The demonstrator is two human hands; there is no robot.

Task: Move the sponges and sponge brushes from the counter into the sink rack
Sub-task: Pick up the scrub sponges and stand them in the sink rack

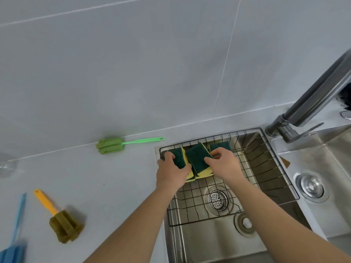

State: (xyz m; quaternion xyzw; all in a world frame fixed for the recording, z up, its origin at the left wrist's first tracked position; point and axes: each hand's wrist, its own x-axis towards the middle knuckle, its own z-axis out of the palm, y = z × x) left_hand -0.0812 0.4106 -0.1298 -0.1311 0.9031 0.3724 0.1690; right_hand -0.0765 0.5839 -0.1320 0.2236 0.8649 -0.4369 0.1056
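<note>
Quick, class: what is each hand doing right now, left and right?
Left hand: grips the left sponge in the sink rack.
Right hand: pinches the middle sponge.

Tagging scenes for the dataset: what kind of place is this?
Most likely a home kitchen, at the sink. A steel sink with a wire rack and a faucet sits in a grey counter below a tiled wall, with sponges in the rack.

No legible text or labels
</note>
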